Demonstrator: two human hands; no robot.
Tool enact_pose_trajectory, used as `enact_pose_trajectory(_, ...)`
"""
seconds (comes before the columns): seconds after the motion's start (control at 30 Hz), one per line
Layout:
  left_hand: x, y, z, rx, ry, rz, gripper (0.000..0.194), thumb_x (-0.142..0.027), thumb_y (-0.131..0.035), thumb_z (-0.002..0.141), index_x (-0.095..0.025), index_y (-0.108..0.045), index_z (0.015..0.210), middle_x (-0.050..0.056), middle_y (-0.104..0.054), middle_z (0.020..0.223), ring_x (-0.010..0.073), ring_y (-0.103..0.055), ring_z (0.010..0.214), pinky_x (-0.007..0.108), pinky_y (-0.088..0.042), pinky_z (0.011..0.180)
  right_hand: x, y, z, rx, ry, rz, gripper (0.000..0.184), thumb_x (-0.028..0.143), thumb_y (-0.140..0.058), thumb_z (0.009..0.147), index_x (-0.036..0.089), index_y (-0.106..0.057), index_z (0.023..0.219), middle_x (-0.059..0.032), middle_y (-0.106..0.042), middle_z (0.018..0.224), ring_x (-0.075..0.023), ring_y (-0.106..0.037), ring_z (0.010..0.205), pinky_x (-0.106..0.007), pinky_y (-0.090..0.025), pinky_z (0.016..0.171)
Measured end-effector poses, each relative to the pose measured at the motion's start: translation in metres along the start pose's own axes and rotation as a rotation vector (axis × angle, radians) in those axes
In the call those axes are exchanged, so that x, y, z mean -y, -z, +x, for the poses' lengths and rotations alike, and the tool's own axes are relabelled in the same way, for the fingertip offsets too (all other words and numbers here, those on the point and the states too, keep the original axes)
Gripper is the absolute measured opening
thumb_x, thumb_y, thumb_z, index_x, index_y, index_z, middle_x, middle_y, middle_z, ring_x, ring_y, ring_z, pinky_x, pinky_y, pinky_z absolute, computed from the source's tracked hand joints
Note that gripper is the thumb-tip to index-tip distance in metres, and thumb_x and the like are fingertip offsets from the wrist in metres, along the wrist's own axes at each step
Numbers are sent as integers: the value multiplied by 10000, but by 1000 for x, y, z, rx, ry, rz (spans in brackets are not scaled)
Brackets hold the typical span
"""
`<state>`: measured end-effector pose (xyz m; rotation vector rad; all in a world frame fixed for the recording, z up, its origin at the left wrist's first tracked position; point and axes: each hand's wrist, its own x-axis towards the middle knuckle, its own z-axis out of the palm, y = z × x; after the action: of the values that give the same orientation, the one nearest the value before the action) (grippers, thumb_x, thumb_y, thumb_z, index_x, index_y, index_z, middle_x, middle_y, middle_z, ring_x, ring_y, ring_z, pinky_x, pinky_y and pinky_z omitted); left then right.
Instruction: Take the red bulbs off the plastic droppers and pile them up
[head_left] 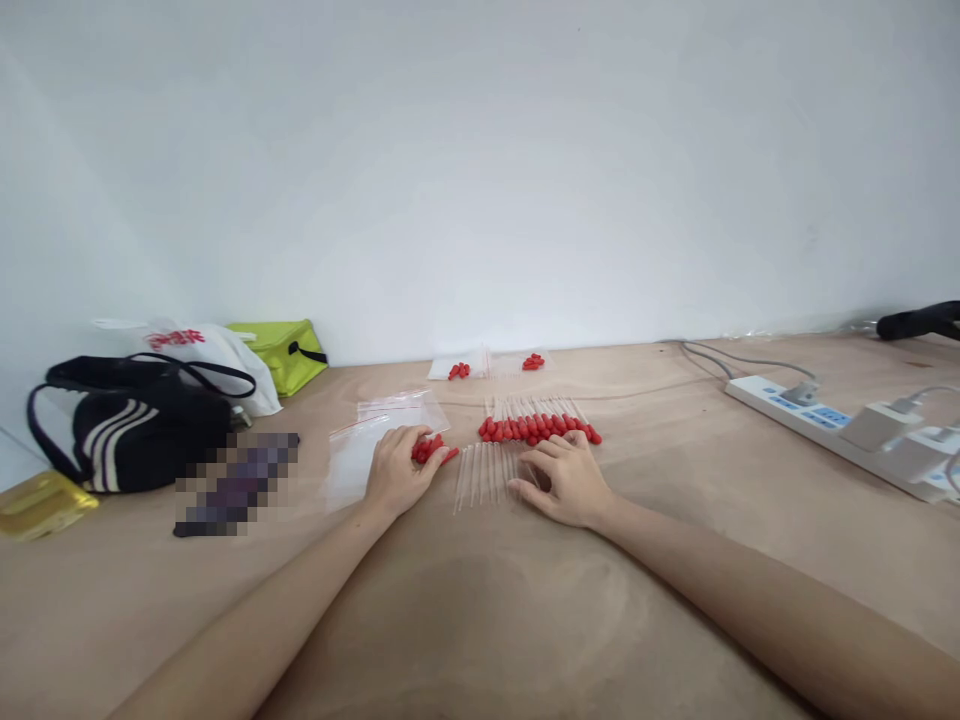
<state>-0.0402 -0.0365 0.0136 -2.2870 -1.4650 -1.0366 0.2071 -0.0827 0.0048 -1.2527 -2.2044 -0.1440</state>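
Note:
My left hand [400, 467] rests at a small pile of red rubber bulbs [429, 449], thumb and fingers apart around it. One bulb lies by the thumb tip. To the right, a row of thin clear glass tubes [484, 475] lies on the table. My right hand [566, 480] is at the right end of these tubes, its thumb and fingers spread, with no gripped tube visible. Just beyond it sits a row of droppers [536, 428], red bulbs toward me and clear stems pointing away. My right fingertips partly hide the tubes and the nearest bulbs.
Clear zip bags [352, 460] lie left of my left hand. Farther back, more bags carry small groups of red bulbs [533, 361]. A black bag [150, 425], a green bag [289, 355] and a blurred-out item stand left. A power strip [832, 425] with plugs lies right.

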Motion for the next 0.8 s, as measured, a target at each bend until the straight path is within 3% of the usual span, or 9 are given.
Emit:
enact_pose_trajectory(0.2, -2, 3, -1, 24, -18, 41, 287, -425, -587, 711, -179, -567, 858, 45, -603, 810, 210, -529, 787, 331, -396, 724, -2, -1, 0, 31, 28, -14, 431, 569, -455, 765, 203, -622, 921, -45, -617, 824, -176, -499, 796, -361, -224, 761)
enact_pose_trajectory(0.4, -14, 2, 5, 33, -40, 118, 227, -413, -584, 712, -204, -617, 794, 50, -604, 888, 231, -517, 867, 372, -346, 756, -5, 2, -5, -9, 4, 8, 310, 451, -446, 821, 208, -623, 900, -35, -617, 821, -166, -492, 798, -358, -234, 767)
enact_pose_trajectory(0.5, -26, -4, 20, 102, 20, 123, 202, -387, -549, 737, -211, -625, 676, 44, -601, 897, 236, -508, 905, 392, -331, 769, -12, 7, -12, -32, -29, 11, 263, 397, -437, 838, 216, -628, 852, -27, -616, 803, -162, -495, 795, -357, -238, 774)
enact_pose_trajectory(0.8, -60, -36, 57, 346, 267, 102, 321, -489, -521, 713, -230, -654, 577, 72, -593, 913, 283, -473, 978, 440, -325, 814, -24, 10, -15, -83, -75, 20, 234, 352, -446, 843, 233, -635, 776, -17, -612, 774, -151, -494, 771, -342, -250, 750)
